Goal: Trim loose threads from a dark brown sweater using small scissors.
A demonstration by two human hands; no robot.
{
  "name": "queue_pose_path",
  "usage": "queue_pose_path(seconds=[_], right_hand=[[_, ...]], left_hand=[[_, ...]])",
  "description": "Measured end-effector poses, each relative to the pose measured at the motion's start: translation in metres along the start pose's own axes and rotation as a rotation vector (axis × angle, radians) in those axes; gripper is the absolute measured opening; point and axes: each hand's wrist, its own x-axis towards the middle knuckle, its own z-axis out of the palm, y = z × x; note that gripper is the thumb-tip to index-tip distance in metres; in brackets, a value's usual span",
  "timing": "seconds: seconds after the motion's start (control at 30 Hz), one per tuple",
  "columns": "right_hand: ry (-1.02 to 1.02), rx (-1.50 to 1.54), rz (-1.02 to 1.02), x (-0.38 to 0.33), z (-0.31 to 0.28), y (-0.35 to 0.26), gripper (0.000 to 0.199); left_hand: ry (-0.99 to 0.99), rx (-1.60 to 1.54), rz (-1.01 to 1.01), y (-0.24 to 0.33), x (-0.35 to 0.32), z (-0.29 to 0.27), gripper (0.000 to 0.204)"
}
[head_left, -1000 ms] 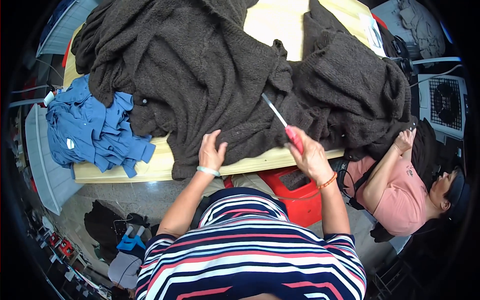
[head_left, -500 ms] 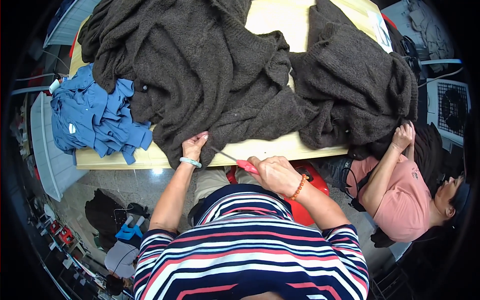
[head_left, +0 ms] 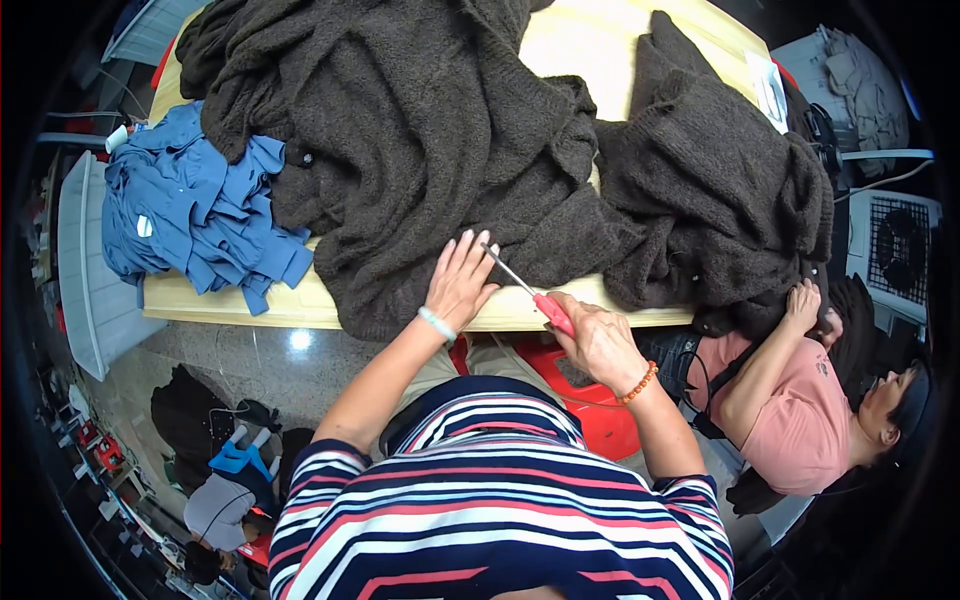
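Observation:
A large dark brown knitted garment (head_left: 420, 140) lies spread over a wooden table (head_left: 230, 305). My left hand (head_left: 460, 280) rests flat on its near hem, fingers apart. My right hand (head_left: 598, 342) grips red-handled scissors (head_left: 530, 292) whose thin blades point up and left toward my left fingertips. A second dark brown knit (head_left: 710, 190) is heaped at the right end of the table.
A pile of blue fabric pieces (head_left: 190, 210) sits on the table's left end. A seated person in a pink top (head_left: 800, 420) at the right holds the edge of the right knit. A red stool (head_left: 600, 420) stands under me. A white bin (head_left: 85, 270) stands at left.
My left hand has slid right along the hem and flattened on the knit. My right hand with the scissors dropped from the knit to the table edge, then shifted right.

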Motion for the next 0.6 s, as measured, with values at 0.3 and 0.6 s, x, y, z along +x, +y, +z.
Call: queue_pose_path(seconds=[0.3,0.6], right_hand=[[0.022,-0.245,0.129,-0.016,0.003,0.017,0.028],[0.000,-0.078,-0.148,0.021,0.016,-0.006,0.020]], left_hand=[[-0.204,0.109,0.101,0.004,0.004,0.031,0.072],[-0.176,0.168,0.146,0.007,0.008,0.044,0.058]])
